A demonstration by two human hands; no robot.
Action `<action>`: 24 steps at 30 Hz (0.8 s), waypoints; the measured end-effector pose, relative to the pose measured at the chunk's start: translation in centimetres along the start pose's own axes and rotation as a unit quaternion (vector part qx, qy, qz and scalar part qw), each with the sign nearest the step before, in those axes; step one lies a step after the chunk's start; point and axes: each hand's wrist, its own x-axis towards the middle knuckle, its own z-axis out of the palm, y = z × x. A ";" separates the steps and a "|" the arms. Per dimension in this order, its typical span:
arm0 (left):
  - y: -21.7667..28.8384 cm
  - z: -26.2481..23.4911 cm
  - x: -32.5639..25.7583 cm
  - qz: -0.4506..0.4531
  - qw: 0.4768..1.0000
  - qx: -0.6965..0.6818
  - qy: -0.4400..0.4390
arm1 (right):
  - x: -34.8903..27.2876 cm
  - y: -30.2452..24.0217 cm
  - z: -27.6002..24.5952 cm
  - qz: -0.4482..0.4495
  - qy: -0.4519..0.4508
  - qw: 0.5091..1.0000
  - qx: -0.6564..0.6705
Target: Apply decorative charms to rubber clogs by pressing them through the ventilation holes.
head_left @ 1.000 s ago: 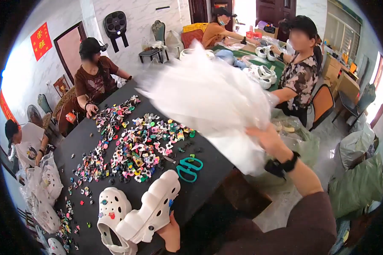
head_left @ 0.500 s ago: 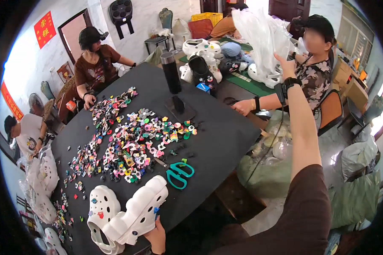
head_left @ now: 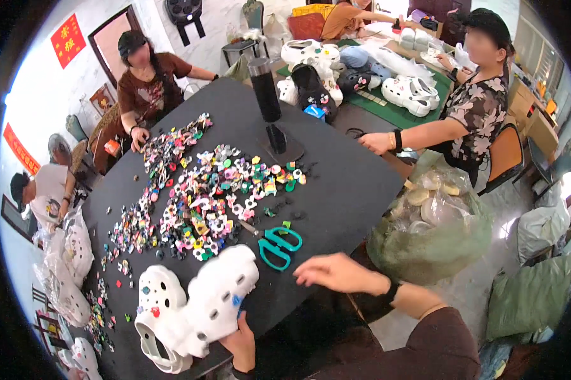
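My left hand (head_left: 240, 345) grips a thick-soled white clog (head_left: 219, 297) by its near side, fingers partly hidden under it. A blue charm shows on that clog's side, next to dark oval holes. Against it lies a second white clog (head_left: 160, 288) with a few small charms on its upper. My right hand (head_left: 339, 272) hovers over the table's near edge, fingers stretched loosely to the left and nothing in them. Teal-handled scissors (head_left: 280, 247) lie just beyond its fingertips. Farther in, a broad heap of colourful shoe charms (head_left: 203, 202) spreads over the black table (head_left: 352, 196).
A black tumbler (head_left: 265, 92) and a dark stand (head_left: 282, 142) occupy the far side. Bagged clogs (head_left: 70, 272) line the left edge. Right of the table sits a green sack (head_left: 434, 234). Co-workers sit around; more clogs (head_left: 411, 95) rest on a green-topped table behind.
My raised right arm has come down to the table's near edge, and its hand has let go of the clear plastic bag. My left hand still has the clog, now tilted a little differently.
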 end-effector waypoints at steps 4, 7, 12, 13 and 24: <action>2.8 -2.4 3.3 -0.004 0.997 -0.050 0.066 | 1.0 -0.5 6.3 -0.003 -0.119 0.991 0.061; 4.2 -3.9 4.4 -0.059 0.991 -0.117 -0.004 | 2.6 -0.1 9.8 -0.111 0.017 0.993 0.040; 3.5 -5.0 5.5 -0.074 0.969 -0.227 -0.062 | 4.5 0.4 12.3 -0.055 0.087 0.976 0.190; 3.2 -5.2 5.6 -0.077 0.970 -0.223 -0.058 | 4.2 0.4 12.5 -0.079 0.102 0.980 0.154; 4.9 -5.1 2.1 -0.194 0.911 -0.362 -0.045 | 3.3 0.1 15.1 0.174 -0.024 0.918 0.355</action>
